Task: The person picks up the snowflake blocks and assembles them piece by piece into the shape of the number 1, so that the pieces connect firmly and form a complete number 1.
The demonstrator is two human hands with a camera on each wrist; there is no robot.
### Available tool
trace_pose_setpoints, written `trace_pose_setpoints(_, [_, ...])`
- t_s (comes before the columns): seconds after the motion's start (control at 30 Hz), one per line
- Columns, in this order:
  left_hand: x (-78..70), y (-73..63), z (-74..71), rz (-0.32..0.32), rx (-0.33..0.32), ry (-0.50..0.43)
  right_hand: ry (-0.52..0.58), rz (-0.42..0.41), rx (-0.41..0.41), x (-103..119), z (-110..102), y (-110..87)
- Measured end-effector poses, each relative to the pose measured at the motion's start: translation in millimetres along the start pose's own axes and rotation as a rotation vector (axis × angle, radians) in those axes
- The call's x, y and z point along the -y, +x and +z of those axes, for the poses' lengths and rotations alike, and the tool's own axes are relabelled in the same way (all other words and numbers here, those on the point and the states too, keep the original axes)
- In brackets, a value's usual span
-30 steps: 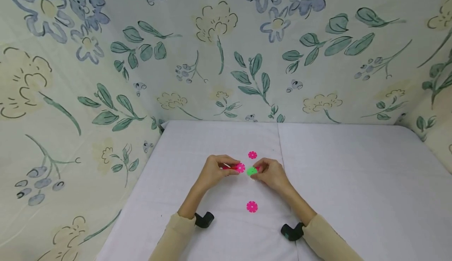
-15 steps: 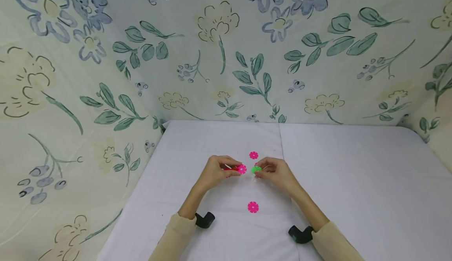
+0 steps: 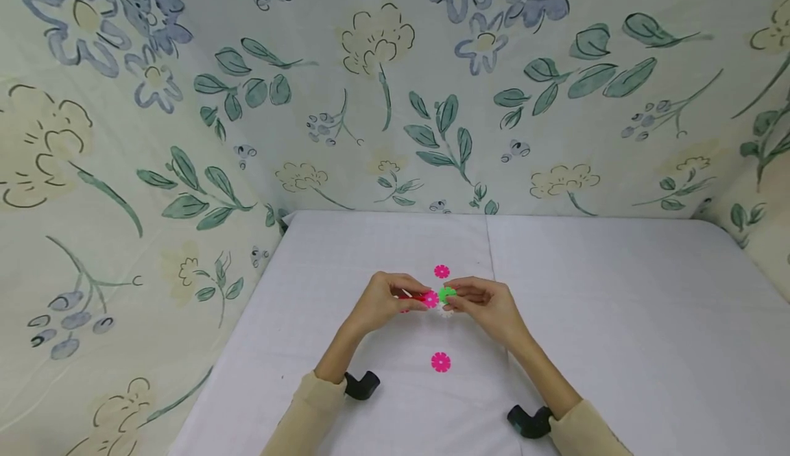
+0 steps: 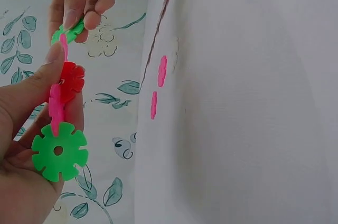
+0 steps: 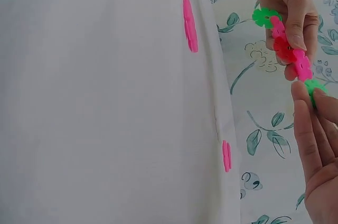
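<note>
My left hand (image 3: 382,303) grips a short chain of interlocking flower discs. In the left wrist view a green disc (image 4: 59,151) sits at the near end, followed by a pink disc (image 4: 55,109), a red disc (image 4: 73,80) and another pink disc (image 4: 64,47). Between thumb and fingers, my right hand (image 3: 487,305) pinches a second green disc (image 3: 447,295). That green disc is edge to edge with the chain's outer pink disc (image 5: 302,66) in the right wrist view. The fingertips partly hide both discs at this meeting point.
One loose pink disc (image 3: 441,271) lies on the white-covered table (image 3: 617,319) beyond the hands, another pink disc (image 3: 441,362) nearer the body. Something small and whitish (image 3: 446,313) shows below the right fingertips. A floral cloth (image 3: 345,134) hangs behind and beside the table.
My left hand has moved slightly right, bringing the chain's pink end up against the green disc. My right wrist has swung a little outward, and its fingers have shifted on the green disc.
</note>
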State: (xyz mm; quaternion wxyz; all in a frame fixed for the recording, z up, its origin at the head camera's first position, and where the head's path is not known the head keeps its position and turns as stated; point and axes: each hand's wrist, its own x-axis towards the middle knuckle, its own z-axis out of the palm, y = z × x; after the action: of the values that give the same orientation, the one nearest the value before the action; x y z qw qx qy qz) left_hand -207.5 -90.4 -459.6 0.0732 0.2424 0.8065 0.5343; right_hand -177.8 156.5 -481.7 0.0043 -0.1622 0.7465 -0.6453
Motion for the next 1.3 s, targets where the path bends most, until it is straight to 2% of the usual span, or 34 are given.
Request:
trace_pose_setpoints(0.37, [-3.8, 0.7, 0.2, 0.018, 0.010, -0.003, -0.003, -0.085, -0.026, -1.7, 1.1, -6.5])
trace_pose_setpoints(0.67, [-6.7, 4.3, -3.3, 0.064, 0.037, -0.061, 0.076, -0.136, -0.040, -1.0, 3.9, -5.2])
trace_pose_setpoints(1.03, [-6.1, 7.1, -2.5, 0.083, 0.076, -0.066, 0.101, -0.116, -0.049, 2.3, 6.4, -6.8])
trace_pose_setpoints(1.3, [-3.0, 6.8, 0.2, 0.086, 0.077, -0.063, 0.063, -0.084, -0.069, 0.7, 7.8, -8.9])
